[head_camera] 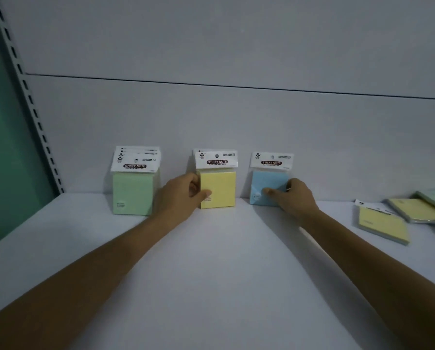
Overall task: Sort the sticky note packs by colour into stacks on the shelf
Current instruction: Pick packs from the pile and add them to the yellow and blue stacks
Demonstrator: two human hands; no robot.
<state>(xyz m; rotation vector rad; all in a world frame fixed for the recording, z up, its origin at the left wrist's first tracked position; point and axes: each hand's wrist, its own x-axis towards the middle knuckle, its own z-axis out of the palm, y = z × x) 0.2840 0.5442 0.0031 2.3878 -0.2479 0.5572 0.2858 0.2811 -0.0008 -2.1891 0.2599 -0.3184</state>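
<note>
Dim, bluish, soft-focus view; faint arm shadows, wide-angle bending at the edges.

You see a white shelf (211,274) in dim light. Behind it is a pale grey back panel (236,122) with a thin dark line (236,86) across. Left, a slotted post (22,79) stands beside a green wall (2,147).

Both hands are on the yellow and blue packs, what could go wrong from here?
The left hand, gripping the yellow pack, sits close to the green stack and could knock it askew. The right hand has its grip on the right side of the blue pack only, so it might twist.
</note>
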